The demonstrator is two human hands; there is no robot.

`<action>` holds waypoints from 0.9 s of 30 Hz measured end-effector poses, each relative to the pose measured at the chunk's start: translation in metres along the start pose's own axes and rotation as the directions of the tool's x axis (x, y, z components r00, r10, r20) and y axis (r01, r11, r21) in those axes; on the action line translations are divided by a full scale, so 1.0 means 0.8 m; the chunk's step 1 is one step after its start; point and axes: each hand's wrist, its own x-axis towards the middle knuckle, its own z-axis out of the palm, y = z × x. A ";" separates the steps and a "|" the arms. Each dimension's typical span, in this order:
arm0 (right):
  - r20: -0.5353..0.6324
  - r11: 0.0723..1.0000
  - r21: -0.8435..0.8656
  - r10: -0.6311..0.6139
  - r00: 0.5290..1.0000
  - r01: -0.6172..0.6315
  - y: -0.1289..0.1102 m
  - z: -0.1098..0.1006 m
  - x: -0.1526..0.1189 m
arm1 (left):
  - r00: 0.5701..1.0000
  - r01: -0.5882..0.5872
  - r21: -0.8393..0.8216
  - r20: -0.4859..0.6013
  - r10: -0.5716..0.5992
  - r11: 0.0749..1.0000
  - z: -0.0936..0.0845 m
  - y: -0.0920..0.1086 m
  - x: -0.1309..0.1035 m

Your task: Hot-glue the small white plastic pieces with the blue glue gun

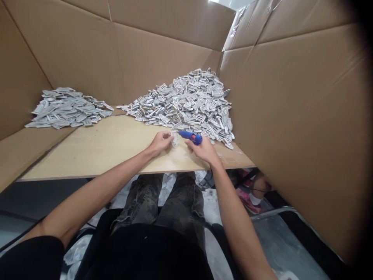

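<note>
My left hand (162, 142) pinches a small white slotted piece (174, 139), rounded at one end, just above the board. In my right hand (204, 148) is a blue glue gun (190, 137) with an orange part on its side. Its tip points left and comes close to the upper part of the white piece; whether they touch I cannot tell. Behind both hands rises a large pile of similar white and grey pieces (189, 105). A smaller pile (68, 109) of such pieces lies at the far left.
Tall cardboard walls (163, 50) enclose the wooden board (96, 149) at the back and both sides. A dark cord (210, 173) hangs by my right wrist. Below the board are my legs, crumpled white material and, at the right, another person's leg (258, 188).
</note>
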 end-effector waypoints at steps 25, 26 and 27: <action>-0.048 0.999 -0.031 -0.019 0.999 0.017 0.013 0.019 0.003 | 0.993 0.105 -0.065 0.059 -0.101 0.992 0.002 0.013 -0.009; -0.049 0.999 -0.038 -0.013 0.999 0.011 0.013 0.019 0.003 | 0.993 0.104 -0.063 0.059 -0.101 0.993 0.002 0.013 -0.009; -0.047 0.999 -0.049 -0.010 0.999 0.007 0.013 0.019 0.003 | 0.993 0.104 -0.060 0.057 -0.100 0.993 0.002 0.013 -0.009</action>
